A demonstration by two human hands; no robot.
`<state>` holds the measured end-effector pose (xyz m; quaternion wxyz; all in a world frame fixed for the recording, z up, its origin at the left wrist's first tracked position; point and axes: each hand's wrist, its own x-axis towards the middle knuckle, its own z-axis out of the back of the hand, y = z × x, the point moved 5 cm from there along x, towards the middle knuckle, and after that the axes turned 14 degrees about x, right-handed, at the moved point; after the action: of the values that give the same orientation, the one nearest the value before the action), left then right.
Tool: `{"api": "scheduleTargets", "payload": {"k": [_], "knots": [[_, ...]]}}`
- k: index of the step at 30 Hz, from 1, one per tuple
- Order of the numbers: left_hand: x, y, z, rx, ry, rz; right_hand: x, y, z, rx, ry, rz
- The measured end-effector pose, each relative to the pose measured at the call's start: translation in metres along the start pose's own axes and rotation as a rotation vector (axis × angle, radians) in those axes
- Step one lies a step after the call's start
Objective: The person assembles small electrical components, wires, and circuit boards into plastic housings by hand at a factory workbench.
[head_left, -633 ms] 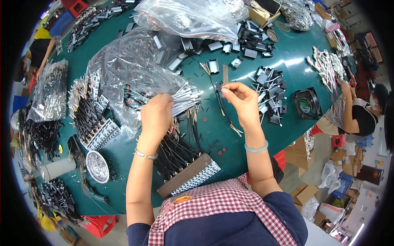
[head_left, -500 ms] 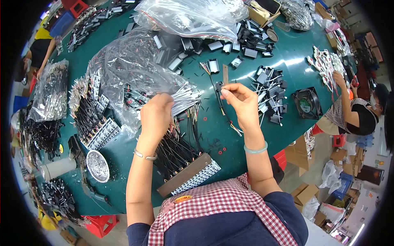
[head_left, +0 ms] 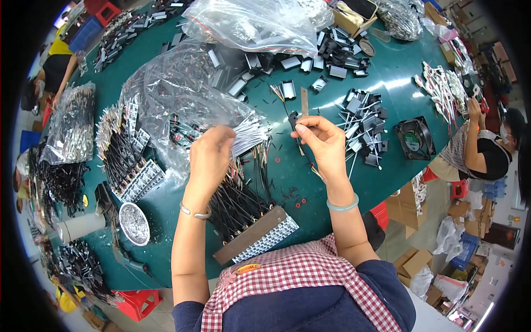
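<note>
A black cooling fan (head_left: 415, 138) lies on the green surface (head_left: 387, 77). A round metal dish (head_left: 134, 223) sits near a grey tube (head_left: 80, 227). Clear plastic bags (head_left: 249, 22) lie further back.

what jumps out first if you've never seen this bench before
Dead centre, the left hand grips a fanned bundle of thin white strips, while the right hand pinches a small black part with a wire over the green table. Big crumpled clear plastic bags catch the light at the top and left. A black square fan lies to the right, near a seated co-worker.
</note>
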<state>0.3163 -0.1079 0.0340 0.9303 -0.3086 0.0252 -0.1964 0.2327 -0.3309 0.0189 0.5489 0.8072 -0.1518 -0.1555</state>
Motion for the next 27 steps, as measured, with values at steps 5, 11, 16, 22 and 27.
{"api": "scheduleTargets", "payload": {"k": [5,11,16,22,27], "knots": [[-0.004,-0.001,0.000,0.125,-0.046,-0.104,-0.001,-0.007,-0.012,0.066,0.040,0.009],[-0.006,0.006,-0.008,0.216,-0.033,-0.146,-0.005,-0.018,-0.019,0.020,0.069,0.031],[-0.013,-0.007,-0.020,0.122,0.000,-0.098,-0.008,-0.015,-0.019,0.017,0.064,0.026],[-0.019,-0.011,-0.043,0.175,0.057,-0.118,-0.010,-0.015,-0.018,0.014,0.063,0.033],[-0.025,-0.009,-0.035,-0.044,0.060,0.049,-0.013,-0.011,-0.018,0.022,0.038,0.018]]}}
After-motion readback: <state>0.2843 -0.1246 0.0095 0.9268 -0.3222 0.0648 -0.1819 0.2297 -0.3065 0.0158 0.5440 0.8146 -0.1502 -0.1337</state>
